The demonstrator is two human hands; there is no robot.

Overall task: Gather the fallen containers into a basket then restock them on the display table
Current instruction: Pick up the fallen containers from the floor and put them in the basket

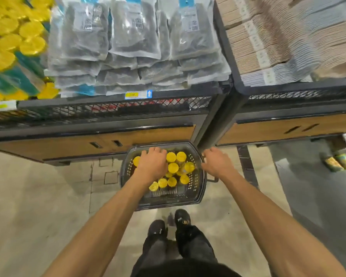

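Yellow-lidded containers [173, 167] partly under left hand [153, 163] in basket [168, 204]

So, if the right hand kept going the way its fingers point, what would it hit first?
Most likely the right rim of the basket, just ahead of the right hand. Depth is unclear, so it might pass above the rim toward the yellow-lidded containers.

You face two black-framed tables — the left table [72, 145], with a mesh band [128, 108] above its wood-panel base, carries stacked clear bags [132, 37]; the right table [278, 132] carries flat cardboard cartons [278, 37]. A pale, worn floor [38, 206] lies under you.
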